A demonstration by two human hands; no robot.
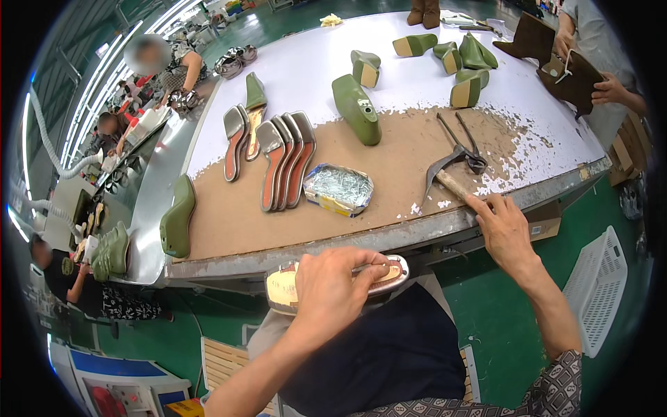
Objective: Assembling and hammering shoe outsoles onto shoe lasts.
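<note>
Across my lap lies a shoe last with an insole (pixel 283 286) on its upturned bottom, pale yellow at one end and reddish-brown at the other. My left hand (pixel 332 281) rests over it, thumb and forefinger pinched near the rounded end; whatever is between them is too small to make out. At the bench edge, my right hand (pixel 506 233) has its fingers on the end of a hammer's wooden handle (pixel 453 186). The hammer's curved metal head lies against a pair of pincers (pixel 475 154). A box of nails (pixel 339 189) stands on the brown board.
Several red-and-grey soles (pixel 288 163) stand left of the nails. Green shoe lasts (pixel 356 110) are spread over the bench. A person at the far right holds a dark brown boot upper (pixel 571 82). A white plastic basket (pixel 595 292) is on the floor at right.
</note>
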